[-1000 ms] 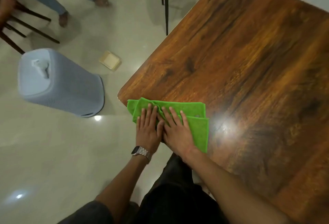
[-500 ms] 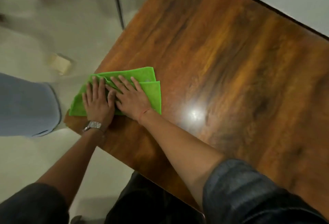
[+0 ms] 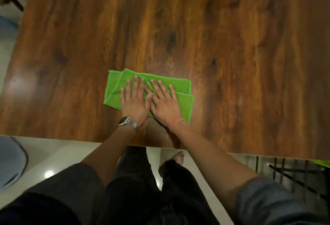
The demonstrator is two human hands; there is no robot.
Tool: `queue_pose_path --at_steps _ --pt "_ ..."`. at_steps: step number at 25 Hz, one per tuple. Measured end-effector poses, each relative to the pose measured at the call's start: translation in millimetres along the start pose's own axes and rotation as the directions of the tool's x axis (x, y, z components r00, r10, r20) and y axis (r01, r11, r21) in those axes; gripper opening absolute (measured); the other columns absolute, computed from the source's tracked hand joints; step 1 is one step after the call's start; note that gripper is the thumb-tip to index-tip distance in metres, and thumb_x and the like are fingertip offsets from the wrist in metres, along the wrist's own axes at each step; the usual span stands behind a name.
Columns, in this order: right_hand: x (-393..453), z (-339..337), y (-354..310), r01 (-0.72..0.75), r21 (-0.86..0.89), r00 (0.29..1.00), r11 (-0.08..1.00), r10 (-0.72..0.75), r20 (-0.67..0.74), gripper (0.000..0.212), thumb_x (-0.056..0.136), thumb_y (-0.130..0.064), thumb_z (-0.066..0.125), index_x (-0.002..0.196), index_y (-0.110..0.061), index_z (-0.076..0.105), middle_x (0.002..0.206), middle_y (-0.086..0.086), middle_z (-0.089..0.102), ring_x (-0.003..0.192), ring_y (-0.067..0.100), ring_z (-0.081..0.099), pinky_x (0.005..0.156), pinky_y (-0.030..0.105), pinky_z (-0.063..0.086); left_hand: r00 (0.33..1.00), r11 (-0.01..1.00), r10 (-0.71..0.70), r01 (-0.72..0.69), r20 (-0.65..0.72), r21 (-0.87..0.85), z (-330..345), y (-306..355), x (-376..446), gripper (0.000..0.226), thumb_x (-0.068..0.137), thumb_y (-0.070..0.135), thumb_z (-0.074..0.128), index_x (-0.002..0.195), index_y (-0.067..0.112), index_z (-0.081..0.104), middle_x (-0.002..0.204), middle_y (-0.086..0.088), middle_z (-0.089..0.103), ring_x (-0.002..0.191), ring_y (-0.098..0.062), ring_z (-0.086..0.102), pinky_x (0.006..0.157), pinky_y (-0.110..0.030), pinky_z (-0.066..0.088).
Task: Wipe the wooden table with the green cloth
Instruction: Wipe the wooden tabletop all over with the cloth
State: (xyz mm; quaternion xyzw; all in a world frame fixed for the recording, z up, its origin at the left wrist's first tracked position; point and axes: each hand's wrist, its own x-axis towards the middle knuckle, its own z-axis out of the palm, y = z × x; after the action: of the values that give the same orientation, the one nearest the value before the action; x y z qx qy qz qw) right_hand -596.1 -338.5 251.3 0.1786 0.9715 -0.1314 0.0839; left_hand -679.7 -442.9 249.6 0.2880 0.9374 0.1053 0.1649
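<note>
A folded green cloth [image 3: 114, 89] lies flat on the dark wooden table [image 3: 232, 55], a little in from the table's near edge. My left hand [image 3: 134, 102], with a metal watch on its wrist, presses flat on the cloth's left half with straight fingers. Beside it, thumbs touching, my right hand [image 3: 165, 104] presses flat on the right half. Both palms hide the middle of the cloth.
The table's near edge [image 3: 53, 139] runs across the lower view, with pale shiny floor below it. A grey-blue bin [image 3: 10, 162] stands at the lower left. A dark metal rack [image 3: 289, 169] sits under the table at right. A chair leg [image 3: 17, 4] shows top left.
Both hands have slid the cloth from the table's left corner towards the middle of the near side. The camera has swung round to face the table squarely.
</note>
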Motion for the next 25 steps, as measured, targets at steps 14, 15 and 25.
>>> queue_pose_path --at_steps 14,15,25 --pt "-165.4 0.6 62.1 -0.154 -0.074 0.982 0.985 0.161 0.099 0.060 0.094 -0.054 0.041 0.151 -0.041 0.028 0.158 -0.010 0.034 0.145 0.016 0.033 0.117 0.046 0.030 0.887 0.903 0.428 -0.429 0.176 -0.034 2.8 32.7 -120.7 0.069 0.092 0.065 0.005 0.151 0.030 0.013 0.149 -0.013 0.039 0.135 -0.033 0.039 0.110 -0.041 0.027" --pt "-170.4 -3.7 76.5 -0.163 -0.087 0.978 0.983 0.172 0.118 0.059 0.094 -0.054 0.040 0.151 -0.041 0.028 0.157 -0.010 0.034 0.144 0.015 0.034 0.116 0.046 0.026 0.880 0.893 0.449 -0.448 0.156 -0.047 -6.1 27.3 -119.3 0.063 0.093 0.064 0.008 0.151 0.037 0.009 0.148 -0.011 0.043 0.128 -0.037 0.047 0.103 -0.047 0.034" --pt "-261.5 -20.7 261.8 -0.751 0.099 0.651 0.652 0.757 -0.047 0.054 0.103 -0.045 0.017 0.154 -0.040 0.001 0.162 -0.010 -0.001 0.152 0.018 0.001 0.122 0.050 0.002 0.849 0.859 0.460 -0.500 0.260 0.110 -14.2 81.9 -42.3 0.085 0.087 0.069 -0.003 0.143 0.025 0.043 0.152 -0.003 0.032 0.136 -0.030 0.038 0.102 -0.052 0.041"
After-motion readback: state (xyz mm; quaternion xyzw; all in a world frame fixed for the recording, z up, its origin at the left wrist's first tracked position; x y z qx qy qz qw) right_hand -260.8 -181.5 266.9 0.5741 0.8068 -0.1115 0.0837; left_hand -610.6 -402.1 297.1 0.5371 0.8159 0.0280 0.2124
